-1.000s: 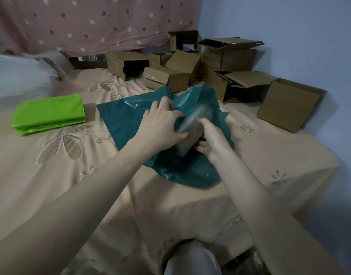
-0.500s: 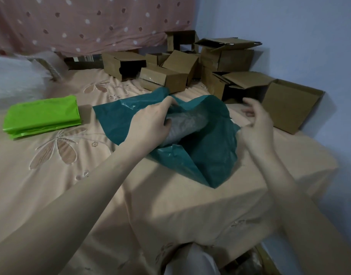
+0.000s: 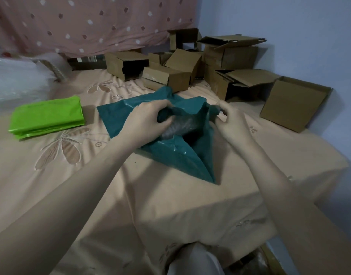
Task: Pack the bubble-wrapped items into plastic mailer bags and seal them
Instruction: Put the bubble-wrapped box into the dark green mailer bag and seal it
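A dark teal plastic mailer bag [image 3: 176, 157] lies on the bed, its mouth gaping toward me. A bubble-wrapped item [image 3: 182, 127] sits half inside that mouth. My left hand [image 3: 148, 120] grips the item together with the bag's upper left edge. My right hand [image 3: 233, 124] pinches the bag's right edge, holding the mouth apart. The far end of the item is hidden inside the bag.
A folded stack of bright green mailer bags [image 3: 46, 117] lies to the left. Several open cardboard boxes [image 3: 226, 66] crowd the back and right by the blue wall. A roll of bubble wrap [image 3: 15, 80] rests at far left. The bed [image 3: 170, 205] edge is near me.
My right hand let go of the item, swung out to the right, then came back and took the bag's right edge. The item has slid deeper into the bag under my left hand.
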